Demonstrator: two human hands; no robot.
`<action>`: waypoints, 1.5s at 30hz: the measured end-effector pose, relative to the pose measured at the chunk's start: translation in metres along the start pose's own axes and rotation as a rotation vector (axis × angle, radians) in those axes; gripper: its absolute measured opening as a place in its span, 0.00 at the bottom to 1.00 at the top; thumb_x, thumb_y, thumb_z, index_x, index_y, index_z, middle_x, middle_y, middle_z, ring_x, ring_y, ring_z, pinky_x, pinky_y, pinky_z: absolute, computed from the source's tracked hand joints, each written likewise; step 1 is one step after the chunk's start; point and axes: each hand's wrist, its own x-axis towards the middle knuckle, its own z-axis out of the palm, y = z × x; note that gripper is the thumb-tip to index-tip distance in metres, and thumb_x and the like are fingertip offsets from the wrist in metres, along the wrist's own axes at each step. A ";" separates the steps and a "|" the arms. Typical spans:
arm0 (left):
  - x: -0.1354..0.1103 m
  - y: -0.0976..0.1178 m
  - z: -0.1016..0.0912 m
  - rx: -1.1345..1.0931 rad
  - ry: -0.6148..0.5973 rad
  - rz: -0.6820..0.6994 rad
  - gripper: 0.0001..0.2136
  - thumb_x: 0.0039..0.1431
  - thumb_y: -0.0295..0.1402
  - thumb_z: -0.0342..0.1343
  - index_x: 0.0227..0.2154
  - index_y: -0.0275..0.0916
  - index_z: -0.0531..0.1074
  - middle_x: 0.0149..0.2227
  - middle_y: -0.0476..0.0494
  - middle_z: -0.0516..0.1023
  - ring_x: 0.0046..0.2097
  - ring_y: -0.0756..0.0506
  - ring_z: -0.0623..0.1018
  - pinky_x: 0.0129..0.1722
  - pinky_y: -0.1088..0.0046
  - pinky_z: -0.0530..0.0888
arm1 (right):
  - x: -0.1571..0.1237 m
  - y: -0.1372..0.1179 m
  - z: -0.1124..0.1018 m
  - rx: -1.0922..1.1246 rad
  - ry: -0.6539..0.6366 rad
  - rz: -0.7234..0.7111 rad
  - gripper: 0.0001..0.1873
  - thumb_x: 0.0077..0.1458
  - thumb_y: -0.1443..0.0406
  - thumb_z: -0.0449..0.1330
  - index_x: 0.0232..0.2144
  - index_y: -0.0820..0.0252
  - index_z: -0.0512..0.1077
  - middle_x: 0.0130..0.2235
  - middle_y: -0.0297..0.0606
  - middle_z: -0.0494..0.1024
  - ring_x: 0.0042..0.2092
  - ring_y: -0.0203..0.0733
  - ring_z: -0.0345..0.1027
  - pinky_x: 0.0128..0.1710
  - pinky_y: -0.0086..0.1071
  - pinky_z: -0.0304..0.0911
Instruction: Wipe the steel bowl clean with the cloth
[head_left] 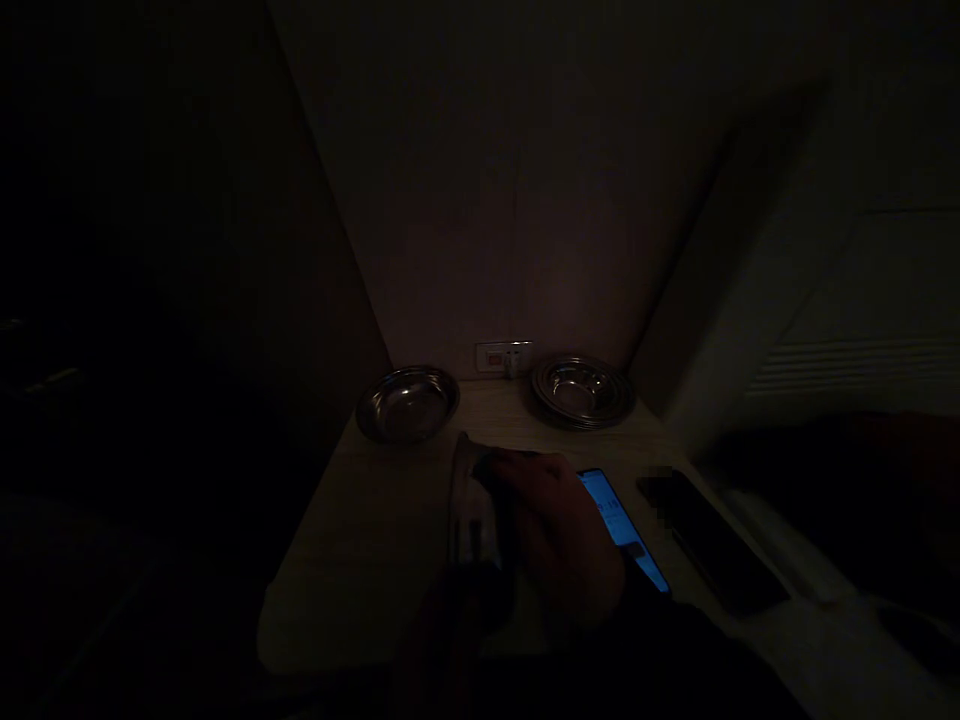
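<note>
The room is very dark. My right hand (559, 535) reaches in from the lower right in a dark sleeve and rests back-up on a pale table (375, 540). It partly covers a phone (622, 525) with a lit blue screen. Its fingertips point left onto a small dark thing (496, 472) that I cannot make out, beside a pale upright strip like folded cloth (469, 500). How far the fingers curl is lost in the gloom. My left hand is not in view.
A second, dark phone (709, 545) lies to the right of the lit one. Two shiny metal dishes stand at the back, one on the left (409, 403) and a stack on the right (583, 390). A wall socket (495, 357) sits between them. A pale cabinet (787, 300) rises at the right.
</note>
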 end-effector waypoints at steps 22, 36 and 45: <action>0.001 0.003 0.009 -0.040 -0.080 -0.041 0.13 0.61 0.37 0.51 0.45 0.37 0.70 0.46 0.41 0.73 0.43 0.46 0.75 0.42 0.64 0.74 | -0.003 -0.004 -0.016 -0.254 -0.018 -0.129 0.21 0.53 0.72 0.51 0.47 0.57 0.73 0.49 0.35 0.76 0.40 0.46 0.66 0.34 0.38 0.67; -0.001 -0.002 0.007 -0.058 -0.077 -0.006 0.14 0.61 0.38 0.51 0.46 0.37 0.69 0.46 0.41 0.72 0.43 0.46 0.75 0.41 0.64 0.75 | 0.005 -0.005 -0.018 -0.237 -0.051 -0.206 0.15 0.57 0.70 0.53 0.45 0.57 0.73 0.46 0.36 0.78 0.38 0.46 0.65 0.33 0.39 0.65; 0.003 0.000 0.001 -0.055 -0.053 -0.002 0.12 0.61 0.38 0.51 0.44 0.38 0.70 0.46 0.42 0.73 0.43 0.47 0.75 0.41 0.65 0.74 | -0.010 -0.015 -0.005 -0.270 -0.017 -0.176 0.14 0.59 0.67 0.55 0.47 0.52 0.73 0.43 0.37 0.79 0.39 0.44 0.66 0.32 0.35 0.64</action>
